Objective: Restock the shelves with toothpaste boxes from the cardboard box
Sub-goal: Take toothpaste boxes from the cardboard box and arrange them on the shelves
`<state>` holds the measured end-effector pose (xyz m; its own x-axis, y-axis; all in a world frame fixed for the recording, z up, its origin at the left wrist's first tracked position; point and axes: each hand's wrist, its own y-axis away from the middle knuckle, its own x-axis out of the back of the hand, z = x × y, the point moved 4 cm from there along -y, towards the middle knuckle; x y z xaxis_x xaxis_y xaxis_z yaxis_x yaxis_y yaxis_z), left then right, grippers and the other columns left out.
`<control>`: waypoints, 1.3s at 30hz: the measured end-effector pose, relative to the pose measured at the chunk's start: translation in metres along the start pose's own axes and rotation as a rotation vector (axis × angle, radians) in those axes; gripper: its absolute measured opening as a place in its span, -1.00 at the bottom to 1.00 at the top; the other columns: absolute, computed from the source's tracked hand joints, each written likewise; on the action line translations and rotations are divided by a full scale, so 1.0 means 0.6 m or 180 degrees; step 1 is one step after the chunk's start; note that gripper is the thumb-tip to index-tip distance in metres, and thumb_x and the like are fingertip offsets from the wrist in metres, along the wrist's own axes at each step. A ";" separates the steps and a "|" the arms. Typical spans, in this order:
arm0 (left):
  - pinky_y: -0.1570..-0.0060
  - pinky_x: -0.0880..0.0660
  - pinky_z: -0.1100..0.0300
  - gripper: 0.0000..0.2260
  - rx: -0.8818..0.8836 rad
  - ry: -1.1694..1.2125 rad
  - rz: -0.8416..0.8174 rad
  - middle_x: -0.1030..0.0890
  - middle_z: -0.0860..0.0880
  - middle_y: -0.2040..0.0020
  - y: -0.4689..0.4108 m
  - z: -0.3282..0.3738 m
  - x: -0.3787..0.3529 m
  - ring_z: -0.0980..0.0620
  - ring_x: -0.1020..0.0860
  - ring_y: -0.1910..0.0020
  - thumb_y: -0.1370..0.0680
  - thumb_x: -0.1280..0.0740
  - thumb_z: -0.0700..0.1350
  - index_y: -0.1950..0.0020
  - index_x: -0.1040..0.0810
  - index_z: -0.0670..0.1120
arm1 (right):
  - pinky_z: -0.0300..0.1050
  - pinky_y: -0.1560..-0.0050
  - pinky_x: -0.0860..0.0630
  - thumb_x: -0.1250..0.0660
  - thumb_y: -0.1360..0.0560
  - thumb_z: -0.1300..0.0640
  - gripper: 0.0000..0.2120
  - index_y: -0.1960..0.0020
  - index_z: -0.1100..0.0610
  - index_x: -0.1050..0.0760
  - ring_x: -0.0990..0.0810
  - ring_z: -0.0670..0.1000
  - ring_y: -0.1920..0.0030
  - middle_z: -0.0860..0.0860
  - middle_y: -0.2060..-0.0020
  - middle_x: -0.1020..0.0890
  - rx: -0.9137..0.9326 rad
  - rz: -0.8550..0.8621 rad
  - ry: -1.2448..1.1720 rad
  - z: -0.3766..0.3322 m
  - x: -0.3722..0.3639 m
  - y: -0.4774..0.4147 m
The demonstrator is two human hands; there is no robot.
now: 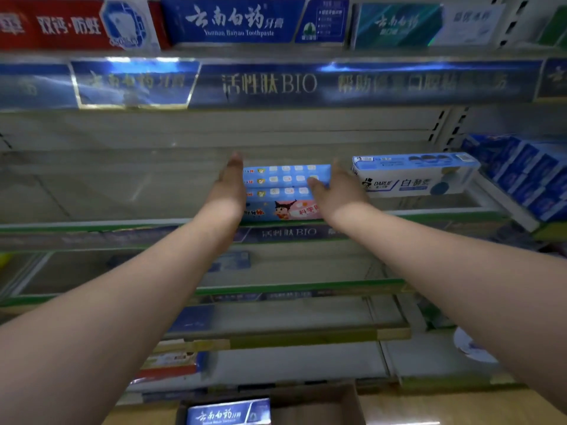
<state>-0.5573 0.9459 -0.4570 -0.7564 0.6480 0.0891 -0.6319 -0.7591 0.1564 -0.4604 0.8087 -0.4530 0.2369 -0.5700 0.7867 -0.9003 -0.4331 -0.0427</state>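
Observation:
A stack of light-blue toothpaste boxes (283, 187) with a cartoon figure on the front rests on the middle shelf (92, 191). My left hand (228, 187) presses flat against the stack's left end and my right hand (336, 190) clasps its right end, thumb lying over the top. At the bottom of the view the cardboard box (313, 404) sits on the floor with a dark-blue toothpaste box (228, 414) inside it.
A white and blue Darlie box (414, 176) stands just right of the stack. Blue packs (527, 176) fill the neighbouring shelf at right. Red, blue and teal toothpaste boxes (233, 21) line the upper shelf. Lower shelves (276, 289) hold a few boxes.

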 end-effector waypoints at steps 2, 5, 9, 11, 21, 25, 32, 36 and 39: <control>-0.01 -0.24 0.41 -0.56 -0.0455 -0.0080 0.0158 -0.40 -0.07 -0.41 0.005 0.001 0.014 0.13 -0.38 -0.21 -0.66 -0.03 0.10 -0.44 -0.35 -0.10 | -0.10 -0.43 -0.09 -0.12 -0.61 -0.04 -0.37 -0.55 0.16 0.06 -0.07 0.09 -0.52 0.10 -0.53 -0.10 0.0161 0.0146 0.0086 -0.002 0.006 0.004; -0.16 -0.11 0.52 -0.64 -0.1572 -0.0458 0.0346 -0.33 -0.04 -0.44 0.043 -0.002 0.040 0.19 -0.28 -0.35 -0.67 -0.07 -0.02 -0.43 -0.34 -0.11 | -0.25 -0.41 0.03 -0.12 -0.62 0.01 -0.40 -0.55 0.18 0.03 -0.04 0.04 -0.53 0.09 -0.54 -0.07 0.0597 0.0422 0.0039 -0.003 0.022 0.024; -0.39 -0.19 0.19 -0.67 -0.3344 -0.1878 -0.0217 -0.41 -0.23 -0.31 0.136 -0.051 0.034 -0.04 -0.32 -0.34 -0.61 -0.14 -0.13 -0.28 -0.46 -0.30 | -0.29 -0.40 0.00 -0.15 -0.59 0.13 -0.47 -0.50 0.26 -0.11 -0.13 0.09 -0.50 0.16 -0.49 -0.18 0.1138 0.0681 -0.0125 0.019 0.018 0.090; -0.33 -0.27 0.04 -0.69 -0.3852 -0.2438 -0.0756 -0.48 -0.28 -0.25 0.184 -0.096 0.023 -0.16 -0.39 -0.27 -0.61 -0.16 -0.12 -0.21 -0.51 -0.28 | -0.19 -0.43 -0.08 -0.15 -0.56 0.12 -0.47 -0.48 0.28 -0.16 -0.20 0.13 -0.48 0.21 -0.45 -0.25 0.1411 0.0610 -0.0065 0.041 -0.002 0.130; -0.07 -0.45 0.00 -0.77 -0.2844 -0.3493 -0.2366 -0.54 -0.19 -0.19 0.288 -0.406 0.052 -0.21 -0.51 -0.11 -0.55 -0.20 -0.08 -0.07 -0.60 -0.12 | 0.07 -0.37 -0.31 -0.17 -0.50 0.10 -0.54 -0.36 0.24 -0.37 -0.37 0.15 -0.38 0.15 -0.36 -0.41 0.1416 0.0047 0.0317 0.198 -0.154 0.295; -0.19 -0.42 -0.09 -0.70 -0.1469 -0.3712 -0.2186 -0.45 -0.29 -0.30 0.336 -0.547 0.104 -0.34 -0.46 -0.20 -0.46 -0.23 -0.09 -0.11 -0.60 -0.17 | -0.01 -0.26 -0.37 -0.22 -0.52 0.10 -0.61 -0.33 0.19 -0.42 -0.43 0.19 -0.29 0.18 -0.28 -0.46 0.0007 -0.0964 0.0808 0.333 -0.253 0.366; -0.32 -0.32 0.02 -0.55 0.0225 -0.4809 -0.2538 -0.18 -0.16 -0.48 0.404 -0.744 0.207 -0.21 -0.25 -0.37 -0.55 -0.20 0.10 -0.41 -0.37 -0.03 | -0.17 -0.06 -0.40 -0.20 -0.57 0.06 -0.69 -0.18 0.24 -0.52 -0.52 0.12 -0.17 0.17 -0.16 -0.57 -0.1275 -0.2802 0.1045 0.475 -0.367 0.539; -0.32 -0.32 0.05 -0.58 0.0041 -0.4966 -0.2779 -0.31 -0.07 -0.45 0.402 -0.837 0.177 -0.12 -0.28 -0.37 -0.56 -0.17 0.07 -0.39 -0.39 -0.04 | -0.22 0.02 -0.33 -0.18 -0.59 0.10 -0.72 -0.18 0.23 -0.51 -0.50 0.13 -0.19 0.15 -0.17 -0.57 -0.1187 -0.2763 0.0984 0.520 -0.428 0.566; -0.27 -0.34 0.08 -0.67 0.0093 -0.4732 -0.2970 -0.44 -0.07 -0.33 0.397 -0.913 0.129 -0.08 -0.34 -0.30 -0.56 -0.20 -0.01 -0.30 -0.45 -0.06 | -0.16 -0.05 -0.38 -0.17 -0.59 0.13 -0.70 -0.23 0.26 -0.48 -0.49 0.14 -0.20 0.20 -0.19 -0.55 -0.1247 -0.2638 0.0967 0.566 -0.480 0.565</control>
<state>-0.8588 0.7814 -0.9515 0.6182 0.3417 0.7078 -0.7102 -0.1431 0.6893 -0.7098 0.5891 -0.9027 0.7969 0.0405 0.6028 -0.5608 -0.3217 0.7629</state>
